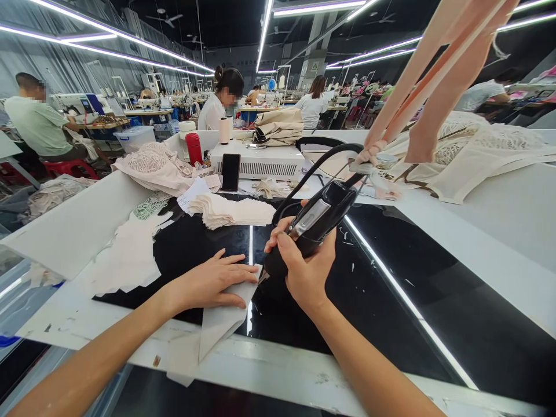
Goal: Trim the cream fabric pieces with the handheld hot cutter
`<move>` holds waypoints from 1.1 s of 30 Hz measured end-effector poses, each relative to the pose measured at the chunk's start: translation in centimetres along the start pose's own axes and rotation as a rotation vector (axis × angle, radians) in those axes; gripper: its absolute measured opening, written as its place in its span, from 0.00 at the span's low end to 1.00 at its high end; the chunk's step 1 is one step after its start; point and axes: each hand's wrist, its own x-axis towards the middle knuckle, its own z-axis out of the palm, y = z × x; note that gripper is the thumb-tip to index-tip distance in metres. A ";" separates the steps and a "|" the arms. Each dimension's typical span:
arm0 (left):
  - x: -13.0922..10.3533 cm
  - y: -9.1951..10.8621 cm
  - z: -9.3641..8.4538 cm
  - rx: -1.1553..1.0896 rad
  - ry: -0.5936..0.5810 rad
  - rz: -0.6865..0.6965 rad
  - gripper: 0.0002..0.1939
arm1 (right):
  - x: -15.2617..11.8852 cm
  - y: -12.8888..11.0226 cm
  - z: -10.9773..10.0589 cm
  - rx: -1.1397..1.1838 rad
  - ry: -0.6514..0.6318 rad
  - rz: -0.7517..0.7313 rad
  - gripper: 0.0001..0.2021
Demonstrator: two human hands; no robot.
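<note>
My right hand (310,269) is wrapped around a black corded handheld power tool (319,217) with a silver metal strip on its side. The tool is tilted, and its tip points down at the edge of a pale fabric piece (221,330). My left hand (215,281) lies flat on that fabric with its fingers stretched out, close to the tip. Part of the fabric hangs over the front edge of the table. A black cable (313,168) runs from the tool's upper end.
A stack of cream fabric pieces (237,209) lies behind my hands on the black tabletop (391,272). Flat pale pieces (130,252) lie at left. A phone (230,172) leans against a white box (260,165), near a red bottle (193,149). Fabric strips (434,87) hang at right. Co-workers sit beyond.
</note>
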 end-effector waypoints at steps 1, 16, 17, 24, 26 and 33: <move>0.0 0.0 0.0 -0.003 0.001 0.000 0.28 | 0.0 0.0 0.0 0.003 -0.001 -0.002 0.17; 0.2 0.5 -0.5 -0.090 -0.036 -0.060 0.29 | 0.3 0.0 0.0 0.050 -0.006 -0.008 0.16; 0.2 0.5 -0.5 -0.091 -0.038 -0.065 0.28 | 0.2 0.0 0.1 0.049 -0.008 -0.008 0.17; 0.3 0.5 -0.5 -0.113 -0.021 -0.052 0.29 | 0.0 0.1 0.3 0.029 -0.008 0.000 0.15; 0.3 0.5 -0.4 -0.111 -0.016 -0.050 0.29 | 0.0 0.1 0.2 0.026 -0.008 0.000 0.15; 0.3 0.5 -0.4 -0.098 -0.013 -0.042 0.26 | -0.7 -0.3 0.3 0.065 -0.044 -0.001 0.16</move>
